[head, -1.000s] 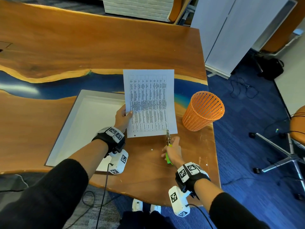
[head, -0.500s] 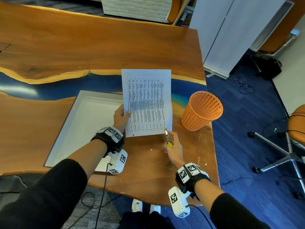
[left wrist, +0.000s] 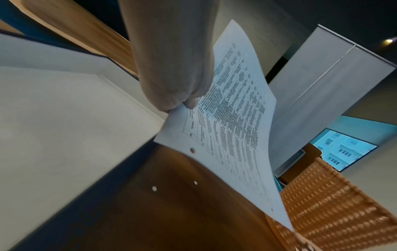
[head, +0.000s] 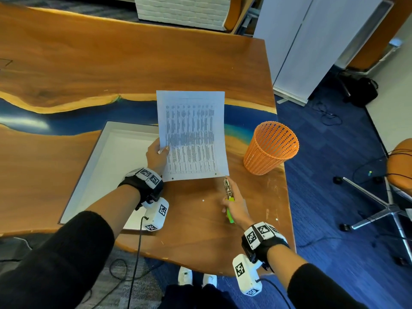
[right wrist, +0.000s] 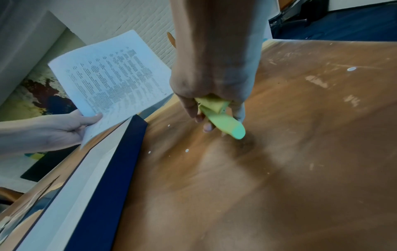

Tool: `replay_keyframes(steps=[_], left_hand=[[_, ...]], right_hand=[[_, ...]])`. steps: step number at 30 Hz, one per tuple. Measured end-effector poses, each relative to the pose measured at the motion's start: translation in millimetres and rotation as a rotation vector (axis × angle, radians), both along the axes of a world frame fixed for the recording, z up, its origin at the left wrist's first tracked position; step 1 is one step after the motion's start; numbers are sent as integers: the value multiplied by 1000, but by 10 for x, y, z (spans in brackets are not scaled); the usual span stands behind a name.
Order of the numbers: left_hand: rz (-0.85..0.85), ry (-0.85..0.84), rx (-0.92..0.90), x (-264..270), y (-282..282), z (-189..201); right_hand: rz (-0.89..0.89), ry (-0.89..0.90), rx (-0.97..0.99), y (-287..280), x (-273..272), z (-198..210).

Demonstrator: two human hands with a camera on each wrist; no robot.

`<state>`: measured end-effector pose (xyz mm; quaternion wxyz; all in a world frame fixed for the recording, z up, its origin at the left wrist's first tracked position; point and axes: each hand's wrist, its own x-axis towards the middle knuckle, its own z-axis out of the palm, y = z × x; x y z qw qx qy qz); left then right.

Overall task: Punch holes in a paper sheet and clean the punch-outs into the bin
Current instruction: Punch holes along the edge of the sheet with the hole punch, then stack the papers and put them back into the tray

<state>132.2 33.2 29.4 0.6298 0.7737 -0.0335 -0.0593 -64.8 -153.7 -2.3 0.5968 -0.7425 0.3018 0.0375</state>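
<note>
Paper sheet (head: 192,134) pinched at left edge — left hand (head: 156,156), punch (head: 227,192) just below

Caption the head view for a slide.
Left hand holds the punched sheet; right hand grips the hole punch.

We see matt white printed paper (head: 191,134) pinched by our left hand (head: 156,157), and a punch (head: 228,197) of bright metal with smooth green plastic handles in our right hand (head: 235,208). Beneath both hands lies glossy, scuffed wood table (head: 200,219); beyond the right hand stands an orange plastic mesh bin (head: 270,148).
</note>
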Motion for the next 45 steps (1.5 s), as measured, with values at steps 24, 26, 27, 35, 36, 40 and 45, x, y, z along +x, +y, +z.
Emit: replay_keyframes(steps=[24, 26, 27, 35, 36, 40, 45], left_hand=[[-181, 127, -233, -212, 1, 34], [-174, 121, -229, -221, 49, 28], [-179, 114, -222, -222, 67, 22], [-232, 99, -227, -298, -6, 84], [-238, 90, -220, -301, -17, 115], [-263, 4, -187, -350, -64, 183], [-302, -32, -125, -484, -145, 40]], right_hand=[[-253, 253, -436, -269, -107, -110], [-381, -65, -191, -311, -4, 80], [-400, -142, -110, -329, 51, 186], [-75, -259, 54, -417, 346, 421], [-83, -273, 17, -420, 348, 416], [-129, -361, -101, -387, 361, 433], [-230, -400, -163, -324, 407, 448]])
